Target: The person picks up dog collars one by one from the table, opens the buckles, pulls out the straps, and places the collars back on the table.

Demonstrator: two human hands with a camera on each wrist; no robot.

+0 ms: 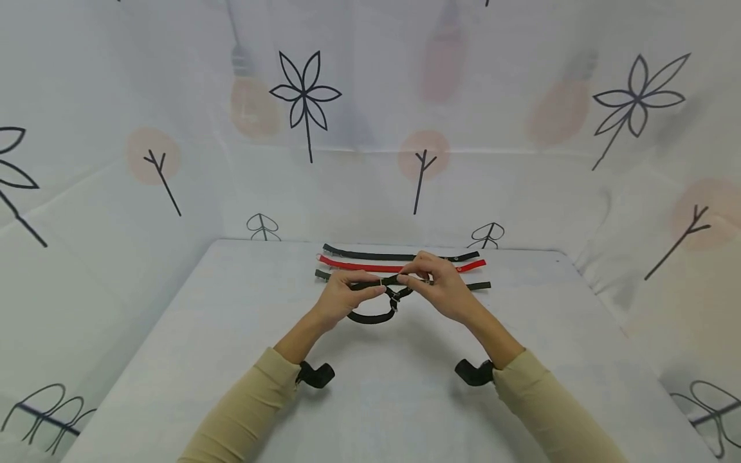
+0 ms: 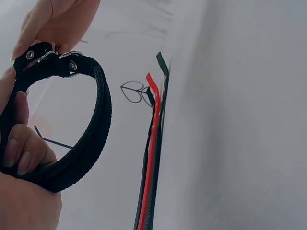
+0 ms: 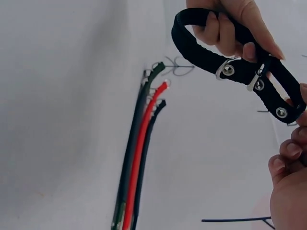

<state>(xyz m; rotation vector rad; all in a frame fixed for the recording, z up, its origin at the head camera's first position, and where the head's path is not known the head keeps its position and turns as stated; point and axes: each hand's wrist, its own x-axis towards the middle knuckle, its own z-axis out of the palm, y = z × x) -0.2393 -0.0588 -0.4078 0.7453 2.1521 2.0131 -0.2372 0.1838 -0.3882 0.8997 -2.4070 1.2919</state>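
Observation:
Both hands hold a black buckled collar looped and raised in front of the far part of the table. My left hand grips its band, the fingers curled inside the loop in the left wrist view. On the other side, my right hand pinches the eyelet end of the collar between thumb and finger. The strap runs through a silver buckle, with metal eyelets along it. A D-shaped metal ring sits on the band beside the buckle.
Behind the hands, a dark green strap, a red strap and another dark strap lie side by side near the back of the white table. A patterned cloth wall stands around the back and sides.

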